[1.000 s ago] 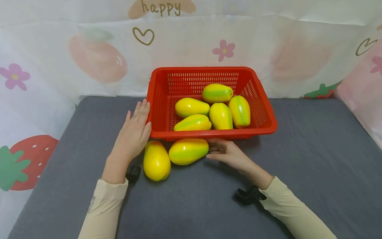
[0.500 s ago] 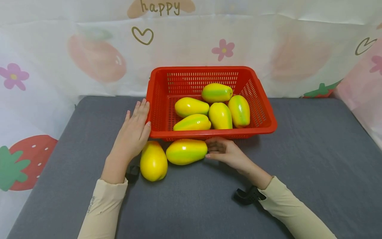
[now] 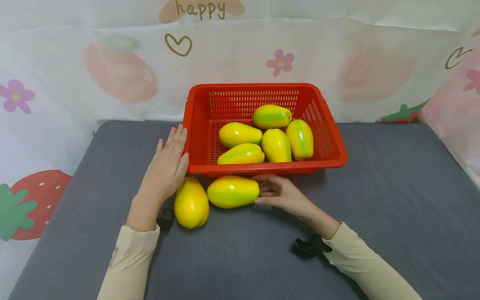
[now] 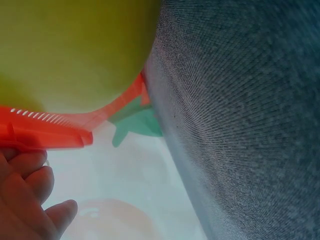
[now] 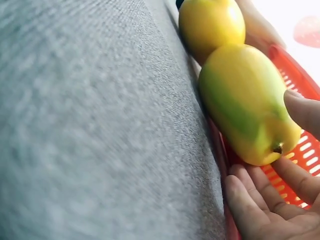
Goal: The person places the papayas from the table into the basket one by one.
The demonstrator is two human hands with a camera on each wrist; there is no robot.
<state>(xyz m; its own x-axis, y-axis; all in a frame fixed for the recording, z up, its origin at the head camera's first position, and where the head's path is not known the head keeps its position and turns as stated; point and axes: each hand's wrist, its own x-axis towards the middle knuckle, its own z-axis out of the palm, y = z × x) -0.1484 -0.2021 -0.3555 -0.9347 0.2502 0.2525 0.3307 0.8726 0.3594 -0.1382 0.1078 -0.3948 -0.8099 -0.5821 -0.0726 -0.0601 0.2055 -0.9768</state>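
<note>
My left hand (image 3: 163, 168), fingers straight, rests against the left side of the red plastic basket (image 3: 268, 168). In the left wrist view, its fingers (image 4: 41, 182) lie by the basket rim. In front of the basket, a yellow papaya (image 3: 191, 203) lies beside my left wrist. To its right lies a yellow-green papaya (image 3: 233, 192), its left end touching the first. My right hand (image 3: 282, 193) is at this papaya's right end, fingers loosely bent and touching it. The right wrist view shows the stem end of this papaya (image 5: 247, 102) between the spread fingers and thumb, not gripped.
Inside the basket lie several more papayas, one of them at the back (image 3: 272, 116). A grey cloth (image 3: 393, 200) covers the table. Behind the basket hangs a white printed curtain (image 3: 232, 50). Black straps (image 3: 309, 246) are on the wrists.
Both papayas in front of the basket have shifted slightly left, with my right hand following against the end of the nearer one. My left hand stays against the basket.
</note>
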